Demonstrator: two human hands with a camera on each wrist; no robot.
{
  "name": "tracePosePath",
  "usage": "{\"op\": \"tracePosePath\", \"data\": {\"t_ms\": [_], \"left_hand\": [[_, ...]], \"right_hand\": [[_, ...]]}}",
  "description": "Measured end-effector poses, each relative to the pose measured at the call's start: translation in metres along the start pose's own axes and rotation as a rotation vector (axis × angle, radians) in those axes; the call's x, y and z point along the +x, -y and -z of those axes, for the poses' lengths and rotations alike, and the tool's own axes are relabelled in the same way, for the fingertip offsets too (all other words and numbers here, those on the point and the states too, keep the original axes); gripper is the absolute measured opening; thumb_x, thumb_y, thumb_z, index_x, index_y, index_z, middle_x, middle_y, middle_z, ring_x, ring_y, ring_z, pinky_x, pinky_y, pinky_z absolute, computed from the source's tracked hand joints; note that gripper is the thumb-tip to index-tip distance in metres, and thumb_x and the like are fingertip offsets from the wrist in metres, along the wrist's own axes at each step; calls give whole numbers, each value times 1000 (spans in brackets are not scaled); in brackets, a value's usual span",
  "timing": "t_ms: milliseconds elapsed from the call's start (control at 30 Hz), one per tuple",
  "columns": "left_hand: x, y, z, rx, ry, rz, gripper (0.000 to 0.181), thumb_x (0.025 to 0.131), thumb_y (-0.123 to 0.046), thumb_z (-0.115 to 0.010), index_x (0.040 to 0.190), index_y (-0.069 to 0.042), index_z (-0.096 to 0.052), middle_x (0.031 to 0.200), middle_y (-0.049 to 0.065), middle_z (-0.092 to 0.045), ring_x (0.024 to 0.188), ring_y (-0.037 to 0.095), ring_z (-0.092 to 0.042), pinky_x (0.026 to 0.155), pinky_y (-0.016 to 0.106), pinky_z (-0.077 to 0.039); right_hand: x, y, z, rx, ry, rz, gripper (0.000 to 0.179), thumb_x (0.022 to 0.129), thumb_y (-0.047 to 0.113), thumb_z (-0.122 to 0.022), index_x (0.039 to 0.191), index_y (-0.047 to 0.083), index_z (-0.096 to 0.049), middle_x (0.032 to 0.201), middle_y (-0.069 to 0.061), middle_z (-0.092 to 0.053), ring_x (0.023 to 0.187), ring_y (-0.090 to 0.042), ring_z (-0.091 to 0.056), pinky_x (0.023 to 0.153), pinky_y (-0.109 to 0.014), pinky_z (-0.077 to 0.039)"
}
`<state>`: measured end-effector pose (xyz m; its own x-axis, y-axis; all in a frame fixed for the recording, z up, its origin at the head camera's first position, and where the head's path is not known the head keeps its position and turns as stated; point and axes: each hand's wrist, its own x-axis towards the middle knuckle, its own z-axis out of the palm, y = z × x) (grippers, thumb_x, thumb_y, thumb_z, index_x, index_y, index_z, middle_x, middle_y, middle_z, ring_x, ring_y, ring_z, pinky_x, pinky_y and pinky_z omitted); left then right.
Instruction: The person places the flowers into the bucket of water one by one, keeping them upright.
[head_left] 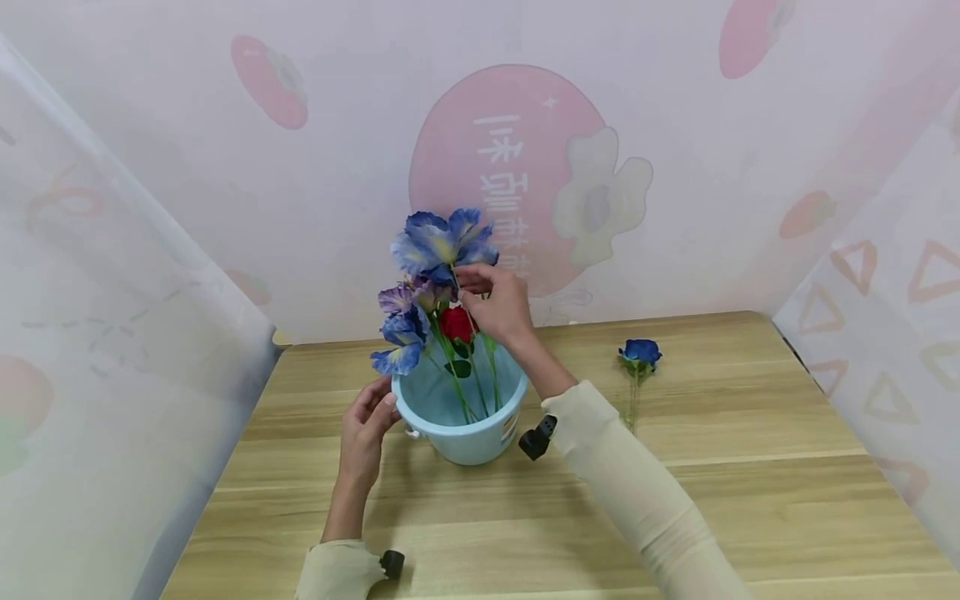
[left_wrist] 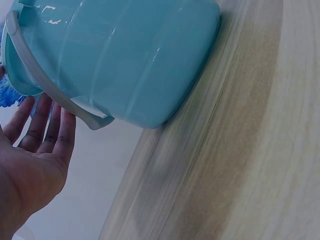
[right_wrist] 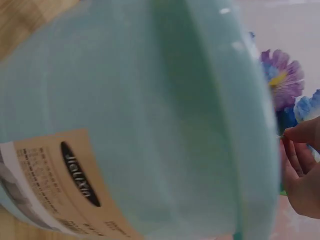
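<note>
A light blue plastic bucket (head_left: 468, 447) stands upright on the table, holding several artificial flowers. My left hand (head_left: 363, 432) holds its rim at the left, fingertips beside the white handle (left_wrist: 47, 85) in the left wrist view. Above the bucket, my right hand (head_left: 501, 310) pinches the green stem of a large blue iris (head_left: 442, 242) just under the bloom. Lower down are a purple flower (head_left: 397, 298), another blue iris (head_left: 401, 342) and a red rose (head_left: 456, 323) with dark leaves. In the right wrist view, the bucket's side mostly covers the stems.
A blue rose (head_left: 640, 353) with a green stem lies on the wooden table (head_left: 735, 467) to the right of the bucket. Printed white sheets (head_left: 337, 192) form walls behind and at both sides. Small black cameras (head_left: 537, 437) sit at both wrists.
</note>
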<state>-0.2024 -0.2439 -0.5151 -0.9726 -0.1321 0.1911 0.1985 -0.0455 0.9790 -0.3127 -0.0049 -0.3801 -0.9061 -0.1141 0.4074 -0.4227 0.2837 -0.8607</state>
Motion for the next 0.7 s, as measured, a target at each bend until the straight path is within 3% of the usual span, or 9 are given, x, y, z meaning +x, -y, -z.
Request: {"op": "tracePosePath", "data": {"t_ms": [300, 700], "left_hand": [[-2, -1, 2, -5, -3, -1, 38, 110, -13, -57, 144, 4, -57, 123, -5, -71, 107, 6, -70, 90, 25, -65], [-1, -2, 2, -1, -5, -8, 38, 110, -13, -57, 144, 4, -58, 121, -4, -71, 105, 6, -71, 89, 23, -64]], "right_hand": [[-6, -11, -5, -96, 56, -45, 29, 99, 2, -72, 126, 9, -79, 113, -11, -81, 101, -27, -78, 90, -40, -66], [-17, -23, -7, -108, 56, -82, 25, 99, 3, -71, 122, 9, -79, 112, -11, -82, 101, -26, -80, 94, -41, -65]]}}
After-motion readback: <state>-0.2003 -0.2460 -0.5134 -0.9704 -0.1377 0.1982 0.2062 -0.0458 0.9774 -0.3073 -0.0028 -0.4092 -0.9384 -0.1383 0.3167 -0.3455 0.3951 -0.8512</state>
